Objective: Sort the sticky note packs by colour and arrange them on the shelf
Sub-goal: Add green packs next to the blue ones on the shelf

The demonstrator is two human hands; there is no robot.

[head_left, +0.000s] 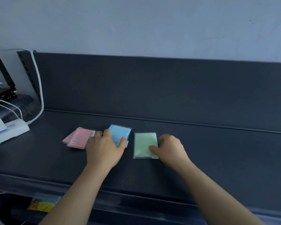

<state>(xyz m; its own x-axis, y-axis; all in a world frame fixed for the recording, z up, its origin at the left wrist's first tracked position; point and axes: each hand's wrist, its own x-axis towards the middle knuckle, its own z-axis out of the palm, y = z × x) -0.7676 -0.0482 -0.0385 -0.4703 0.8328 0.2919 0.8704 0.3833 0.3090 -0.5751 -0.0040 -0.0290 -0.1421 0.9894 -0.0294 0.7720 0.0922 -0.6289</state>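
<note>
Biggest risk we saw: the slick blue plastic-wrapped sticky note pack (119,132) sliding into the pink plastic-wrapped packs (79,138) just beside it on the dark grey shelf (201,143), mixing the colours. Our left hand (104,146) lay over it, fingers (98,133) curled round its edges. Our right hand (170,147) pinched the pale green wrapped pack (144,143) by its right edge.

Pink packs (79,138), left of the row: plain pale pink, each with a small pale label patch.
Blue pack (120,131), centre: plain light blue in a clear wrapper.
Green pack (144,143), right: plain pale green, with a clear, grey-edged wrapper.
Shelf (209,156) and back panel (152,88): uniform dark slate grey-blue.
Wall (136,26): pale grey-blue.
Cable (40,88) and power strip (11,129), far left: white.
Picture (40,204), near left, below the shelf: yellow and orange.
</note>
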